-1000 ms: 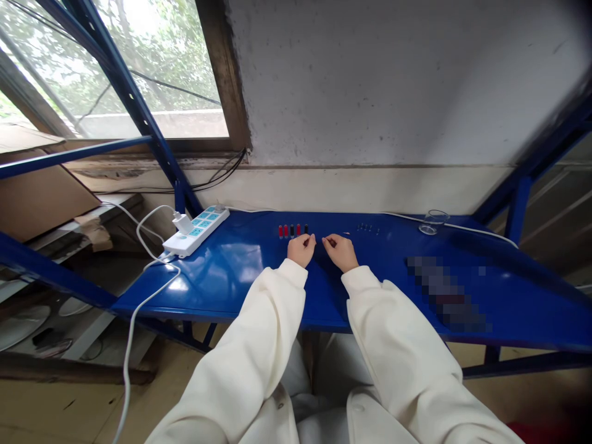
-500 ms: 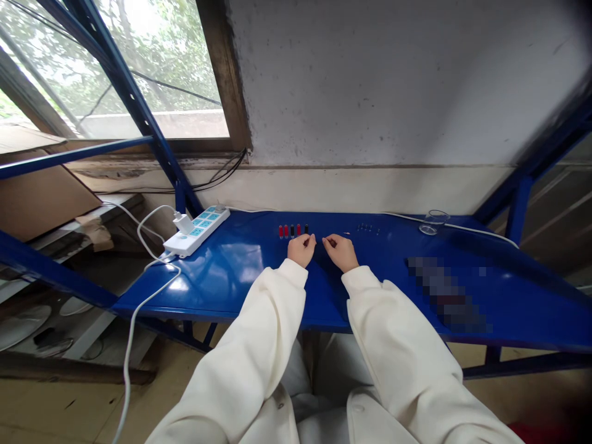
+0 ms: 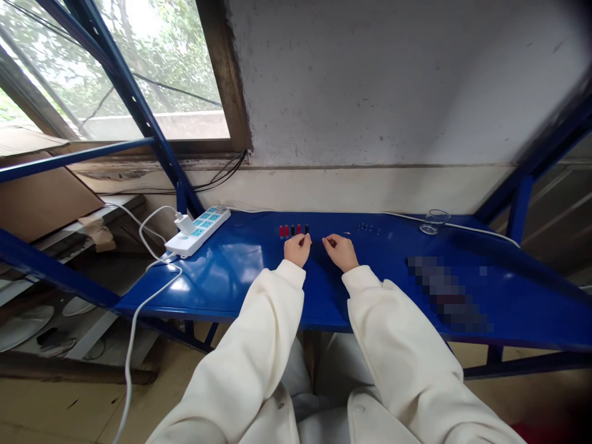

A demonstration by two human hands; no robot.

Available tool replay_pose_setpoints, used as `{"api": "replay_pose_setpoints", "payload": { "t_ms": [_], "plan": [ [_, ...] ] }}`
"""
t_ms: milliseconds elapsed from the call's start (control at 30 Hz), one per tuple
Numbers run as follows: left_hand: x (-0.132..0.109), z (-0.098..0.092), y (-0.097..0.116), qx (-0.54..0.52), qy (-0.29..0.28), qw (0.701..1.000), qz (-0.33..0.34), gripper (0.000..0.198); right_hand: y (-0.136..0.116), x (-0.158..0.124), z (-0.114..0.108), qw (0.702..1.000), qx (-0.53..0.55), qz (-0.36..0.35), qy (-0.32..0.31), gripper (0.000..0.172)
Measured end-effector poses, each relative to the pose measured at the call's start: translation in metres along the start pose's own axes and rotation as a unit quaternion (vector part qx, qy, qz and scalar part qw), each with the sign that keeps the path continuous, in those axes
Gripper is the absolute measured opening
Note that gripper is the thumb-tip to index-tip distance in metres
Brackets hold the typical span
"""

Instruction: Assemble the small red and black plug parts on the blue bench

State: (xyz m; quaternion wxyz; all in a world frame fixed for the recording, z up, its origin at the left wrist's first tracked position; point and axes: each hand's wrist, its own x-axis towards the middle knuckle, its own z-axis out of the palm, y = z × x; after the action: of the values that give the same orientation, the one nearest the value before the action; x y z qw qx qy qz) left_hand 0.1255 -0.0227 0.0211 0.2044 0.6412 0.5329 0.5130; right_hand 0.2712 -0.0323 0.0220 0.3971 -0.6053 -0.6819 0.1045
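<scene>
Just in front of a row of small red and black cylindrical pieces (image 3: 287,231) is my left hand (image 3: 296,249). Its fingers are pinched together, and whatever may be in them is too small to make out. My right hand (image 3: 340,251) is a short gap to the right, thumb and fingertips also closed in a pinch whose contents I cannot see. Several tiny metallic pieces (image 3: 365,228) lie on the blue table (image 3: 222,290) beyond the right hand. A small light-coloured bit (image 3: 346,233) rests just past its knuckles.
A white power strip (image 3: 198,231) with a plugged-in adapter and cord sits at the table's left end. On the right stands a clear glass (image 3: 432,223), near a cable along the wall. A blurred dark object (image 3: 448,296) lies nearer me. Blue frame posts (image 3: 518,209) flank the table.
My left hand has shifted slightly left, widening the gap between the hands. The right hand stays in about the same place, still pinched.
</scene>
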Motion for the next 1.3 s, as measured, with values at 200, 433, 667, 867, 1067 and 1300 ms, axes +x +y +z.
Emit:
{"api": "replay_pose_setpoints", "payload": {
  "t_ms": [200,433,667,867,1067,1300],
  "plan": [
    [0.006,0.002,-0.004,-0.129,0.048,0.982,-0.132,0.032,0.006,0.006,0.010,0.999,0.026,0.020,-0.043,0.023],
    [0.010,0.004,-0.004,-0.253,0.089,0.945,-0.185,0.028,-0.002,0.024,0.025,0.993,-0.078,0.014,-0.093,0.027],
    [0.007,0.003,0.003,-0.281,0.092,0.937,-0.185,0.027,-0.014,0.042,0.039,0.986,-0.120,0.041,-0.110,0.028],
    [0.008,0.004,0.003,-0.265,0.090,0.942,-0.184,0.028,-0.012,0.048,0.047,0.985,-0.131,0.046,-0.103,0.029],
    [0.008,0.005,-0.002,-0.245,0.086,0.950,-0.172,0.029,-0.012,0.051,0.049,0.986,-0.127,0.048,-0.094,0.024],
    [0.007,0.001,0.011,-0.252,0.047,0.958,-0.127,0.033,-0.023,0.046,0.027,0.992,-0.099,0.040,-0.065,0.019]
  ]
}}
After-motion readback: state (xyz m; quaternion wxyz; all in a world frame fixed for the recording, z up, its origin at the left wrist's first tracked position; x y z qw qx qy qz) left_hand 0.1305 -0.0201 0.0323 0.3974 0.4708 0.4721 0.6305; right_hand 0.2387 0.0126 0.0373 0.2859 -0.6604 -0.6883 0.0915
